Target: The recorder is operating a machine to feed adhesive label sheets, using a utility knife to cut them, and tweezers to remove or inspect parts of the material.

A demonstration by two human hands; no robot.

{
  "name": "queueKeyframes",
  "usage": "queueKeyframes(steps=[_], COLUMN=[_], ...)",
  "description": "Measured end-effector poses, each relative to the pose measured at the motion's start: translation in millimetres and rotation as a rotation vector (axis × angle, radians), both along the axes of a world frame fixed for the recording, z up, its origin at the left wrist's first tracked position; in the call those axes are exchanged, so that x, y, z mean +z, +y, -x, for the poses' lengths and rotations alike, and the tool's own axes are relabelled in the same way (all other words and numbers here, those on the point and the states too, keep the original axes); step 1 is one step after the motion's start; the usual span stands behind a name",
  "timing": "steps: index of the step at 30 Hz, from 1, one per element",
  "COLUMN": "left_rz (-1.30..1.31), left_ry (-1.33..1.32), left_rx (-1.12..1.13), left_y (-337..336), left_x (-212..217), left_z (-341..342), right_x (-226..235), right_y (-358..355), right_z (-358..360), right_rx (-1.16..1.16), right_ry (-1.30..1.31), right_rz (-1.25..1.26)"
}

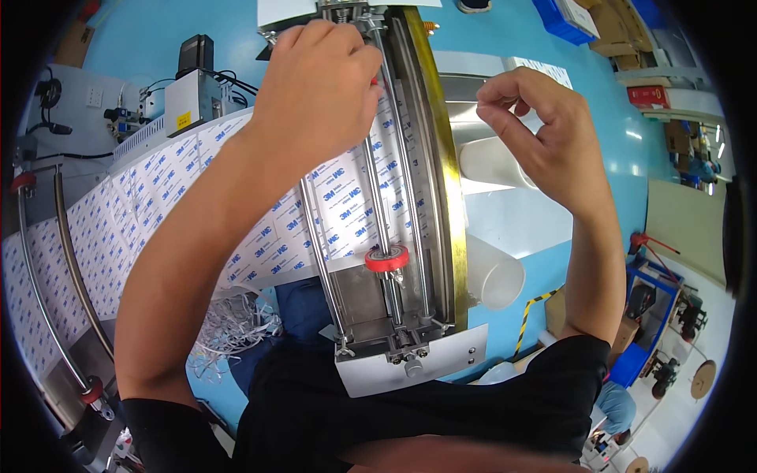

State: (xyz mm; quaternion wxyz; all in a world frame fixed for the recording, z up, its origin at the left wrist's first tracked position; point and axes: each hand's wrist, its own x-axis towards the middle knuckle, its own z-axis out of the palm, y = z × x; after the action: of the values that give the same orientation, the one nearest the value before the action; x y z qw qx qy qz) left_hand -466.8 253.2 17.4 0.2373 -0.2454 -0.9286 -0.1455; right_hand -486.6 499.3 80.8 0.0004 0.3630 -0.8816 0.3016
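My left hand (319, 91) is over the far end of a slitting machine's metal rods, its fingers curled in. A bit of red shows beside its fingertips; what it grips is hidden beneath the hand. To the right, beyond the brass-coloured edge (445, 189), my right hand (544, 130) is raised with thumb and forefinger pinched together. Anything between those fingertips is too small to make out. A white sheet with repeated blue print (339, 205) runs under the rods. Nearer to me, a red-rimmed wheel (386, 258) is mounted on the middle rod.
A white end plate (410, 366) with a knob closes the machine's near end, close to my body. Translucent rolls (498, 276) lie to the right. Shredded strips (236, 323) are heaped at lower left. A grey control box (193, 102) stands at far left.
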Motion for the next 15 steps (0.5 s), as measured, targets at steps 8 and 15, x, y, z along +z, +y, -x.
queueKeyframes(steps=[8, 15], left_rz=[0.279, 0.369], left_ry=[-0.095, -0.291], left_rx=[0.033, 0.156], left_y=[15, 28], left_x=[0, 4], left_z=[15, 26], right_x=[-8, -20], right_y=[40, 52], right_z=[-23, -38], right_rx=[-0.13, -0.19], right_ry=[-0.107, -0.217], right_rz=[0.066, 0.12])
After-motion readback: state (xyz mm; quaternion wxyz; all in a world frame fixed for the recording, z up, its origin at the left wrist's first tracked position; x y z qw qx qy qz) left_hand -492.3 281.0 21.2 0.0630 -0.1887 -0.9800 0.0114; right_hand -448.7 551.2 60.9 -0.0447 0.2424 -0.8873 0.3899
